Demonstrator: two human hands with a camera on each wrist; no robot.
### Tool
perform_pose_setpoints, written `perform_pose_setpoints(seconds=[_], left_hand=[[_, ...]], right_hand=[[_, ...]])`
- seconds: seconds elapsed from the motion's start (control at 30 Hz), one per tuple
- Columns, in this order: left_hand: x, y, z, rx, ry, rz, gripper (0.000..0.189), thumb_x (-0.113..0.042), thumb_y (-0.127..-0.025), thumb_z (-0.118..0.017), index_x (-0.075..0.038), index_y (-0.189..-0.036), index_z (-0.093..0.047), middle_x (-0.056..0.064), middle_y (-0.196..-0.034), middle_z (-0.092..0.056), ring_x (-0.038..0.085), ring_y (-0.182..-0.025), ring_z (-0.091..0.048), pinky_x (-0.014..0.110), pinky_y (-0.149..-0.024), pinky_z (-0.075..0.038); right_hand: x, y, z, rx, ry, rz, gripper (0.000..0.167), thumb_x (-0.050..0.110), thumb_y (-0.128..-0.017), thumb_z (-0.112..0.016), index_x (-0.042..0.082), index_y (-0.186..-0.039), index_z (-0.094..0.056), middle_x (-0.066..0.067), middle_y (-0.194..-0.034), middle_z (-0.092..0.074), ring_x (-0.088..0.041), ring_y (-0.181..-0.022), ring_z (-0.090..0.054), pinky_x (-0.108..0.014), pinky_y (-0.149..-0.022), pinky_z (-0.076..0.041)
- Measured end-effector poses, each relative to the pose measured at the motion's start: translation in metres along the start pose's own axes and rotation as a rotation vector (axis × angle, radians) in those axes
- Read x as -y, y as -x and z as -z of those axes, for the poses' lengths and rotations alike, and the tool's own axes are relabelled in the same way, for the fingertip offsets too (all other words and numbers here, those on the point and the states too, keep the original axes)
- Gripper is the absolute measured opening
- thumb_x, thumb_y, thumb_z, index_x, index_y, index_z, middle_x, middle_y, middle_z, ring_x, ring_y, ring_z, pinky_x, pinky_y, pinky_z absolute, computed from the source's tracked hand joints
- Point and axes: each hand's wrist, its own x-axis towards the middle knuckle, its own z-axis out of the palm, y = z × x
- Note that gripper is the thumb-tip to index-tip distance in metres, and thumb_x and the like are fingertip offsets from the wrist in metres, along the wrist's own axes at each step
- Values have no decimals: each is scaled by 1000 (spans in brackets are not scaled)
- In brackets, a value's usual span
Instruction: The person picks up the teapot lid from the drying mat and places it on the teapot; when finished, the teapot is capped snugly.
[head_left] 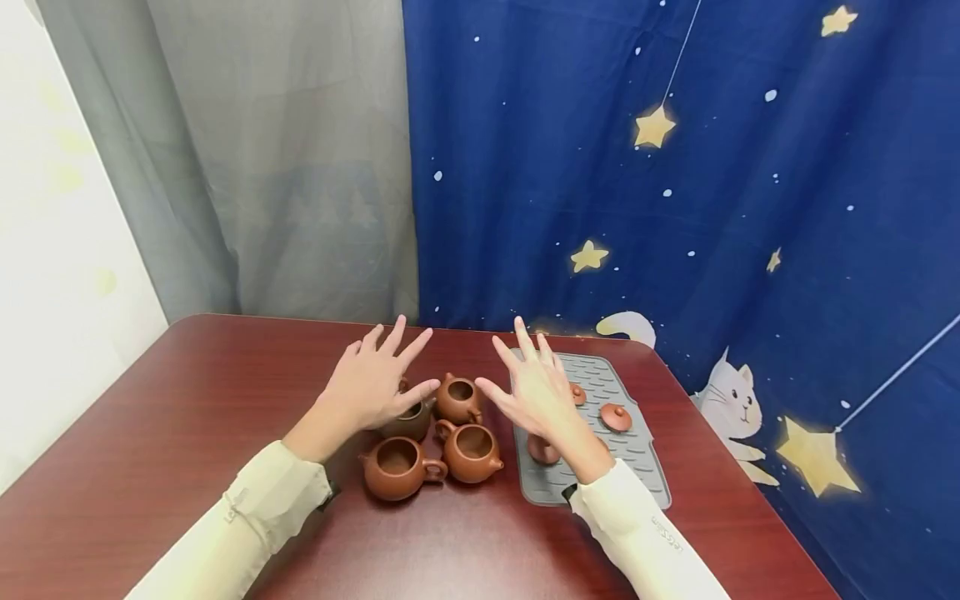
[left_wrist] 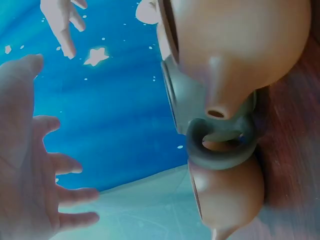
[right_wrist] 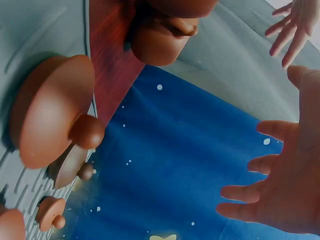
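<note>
My left hand (head_left: 367,385) hovers with spread fingers over the left of a cluster of lidless clay teapots and holds nothing. My right hand (head_left: 538,396), also empty with fingers apart, is raised over the left part of a grey mat (head_left: 592,367). Of the teapots, a reddish-brown one (head_left: 393,479) stands front left, another (head_left: 471,462) front right, and a third (head_left: 450,408) behind. A darker olive-brown teapot (head_left: 405,427) is partly hidden by my left hand. Several knobbed lids lie on the mat, among them a round red lid (head_left: 616,417) and a large lid (right_wrist: 55,115).
All of this is on a dark red wooden table (head_left: 225,375). Beyond its far edge hang a grey curtain (head_left: 300,167) and a blue curtain (head_left: 525,167) with stars. The mat lies near the table's right edge.
</note>
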Motion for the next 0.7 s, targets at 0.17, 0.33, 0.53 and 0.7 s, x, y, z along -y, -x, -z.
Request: perform_pose_setpoints(seconds=[0.17,0.33,0.53,0.7], left_hand=[[1,15,1,-46,52,-26,80,-69,-92,-48,-26,-157,-31,17,-156,-37,43,-130,-45,58,-92,-43],[3,34,2,-66,114,-45,74,-64,-92,-53,-24,-153,-40,13,-151,-45,41,-126,-49,56,-90,-45],[4,53,1,-114,188,-97,62,-58,-92,-57,-21,-141,-54,4,-138,-57,34,-118,-55,52,-89,-47],[5,63,0,-142,215,-144,54,-55,-91,-61,-21,-134,-60,3,-128,-62,30,-116,-58,51,-88,-49]], right_hand=[[-6,13,3,1,-15,-5,74,68,-90,-52,23,-149,-47,-10,-164,-19,-42,-141,-31,-64,-106,-30],[-11,25,3,-8,-37,31,66,62,-90,-57,19,-140,-56,-13,-153,-39,-40,-130,-43,-61,-98,-39],[-19,38,10,77,-105,62,56,57,-93,-58,17,-132,-62,-11,-140,-52,-32,-123,-52,-54,-94,-46],[-27,47,14,105,-161,93,49,54,-94,-59,17,-125,-66,-3,-127,-59,-23,-115,-56,-47,-92,-48]])
